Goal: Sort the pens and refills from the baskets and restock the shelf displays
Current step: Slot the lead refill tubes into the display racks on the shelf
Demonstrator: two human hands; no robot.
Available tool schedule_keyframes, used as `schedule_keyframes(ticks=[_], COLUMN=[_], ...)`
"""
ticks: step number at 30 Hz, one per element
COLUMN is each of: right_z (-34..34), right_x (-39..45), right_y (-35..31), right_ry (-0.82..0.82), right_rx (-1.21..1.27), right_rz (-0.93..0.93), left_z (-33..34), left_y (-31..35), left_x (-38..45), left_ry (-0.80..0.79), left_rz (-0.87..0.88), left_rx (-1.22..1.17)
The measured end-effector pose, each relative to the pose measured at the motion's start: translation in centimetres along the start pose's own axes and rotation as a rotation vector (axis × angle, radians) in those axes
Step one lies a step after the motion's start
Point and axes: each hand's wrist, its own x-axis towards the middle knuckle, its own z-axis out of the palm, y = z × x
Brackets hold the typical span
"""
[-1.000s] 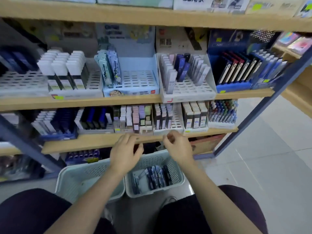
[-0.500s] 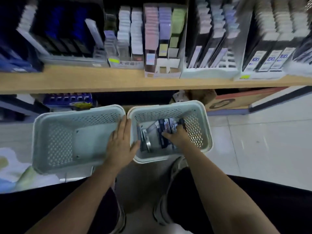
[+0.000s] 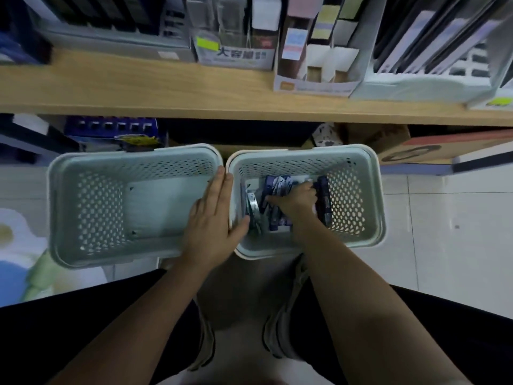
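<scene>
The right hand (image 3: 295, 202) is down inside the right basket (image 3: 373, 190), fingers curled into the dark blue pen packs (image 3: 323, 200) lying on its floor — it appears to be gripping some, though the blur hides which. The left hand (image 3: 212, 218) lies flat, fingers straight and together, across the two touching rims, its thumb hooked inside the right basket. The left basket (image 3: 83, 207) sits just beside. Above both runs the wooden shelf (image 3: 138, 90) with display trays (image 3: 313, 87) of boxed stock.
</scene>
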Motion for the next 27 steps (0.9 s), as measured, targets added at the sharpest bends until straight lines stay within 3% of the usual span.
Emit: schedule_keyframes(ticks=[12,16,21,27], right_z=[1.8,2.2,2.0,1.4], right_x=[0.4,0.7,-0.1,-0.3], right_y=[-1.2,-0.5,-0.8,-1.1], right_ry=[0.015,-0.100,-0.100,-0.236], right_rx=[0.015,0.215,0.147,0.221], right_rz=[0.165,0.130,0.072,0.043], left_z=[0.2,0.1,0.1,0.1], left_y=[-0.1,-0.1,0.0,0.0], left_x=[0.0,0.0,-0.1,-0.1], left_ry=[0.014,0.020,0.022,0.019], left_rz=[0.011,0.015,0.008,0.005], left_rx=[0.000,0.003,-0.005,-0.008])
